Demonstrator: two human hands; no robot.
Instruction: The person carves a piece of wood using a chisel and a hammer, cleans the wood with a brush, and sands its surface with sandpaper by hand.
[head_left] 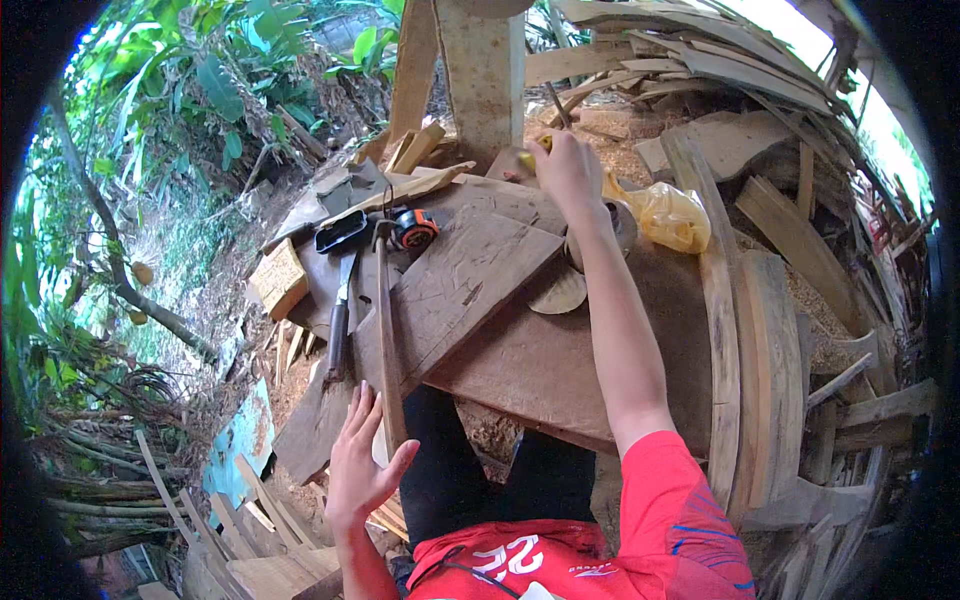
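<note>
Bench (640, 350) with both hands. The board (470, 270) projects past the near-left corner; if loose, weight on that overhang could tip it and send the knife (339, 335) sliding. The left hand's (366, 462) fingers are extended, thumb spread, gripping nothing, beside the wooden-handled tool (388, 340); the right hand's (568, 172) curl closely round a yellow item (545, 143) near the far edge.

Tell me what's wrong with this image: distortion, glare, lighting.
Head view: black fisheye vignette, boards bowing along the right rim; head view: background at upper right washed out white, glossy highlights on the plastic bag; head view: yellow object at the right hand too small to identify.
</note>
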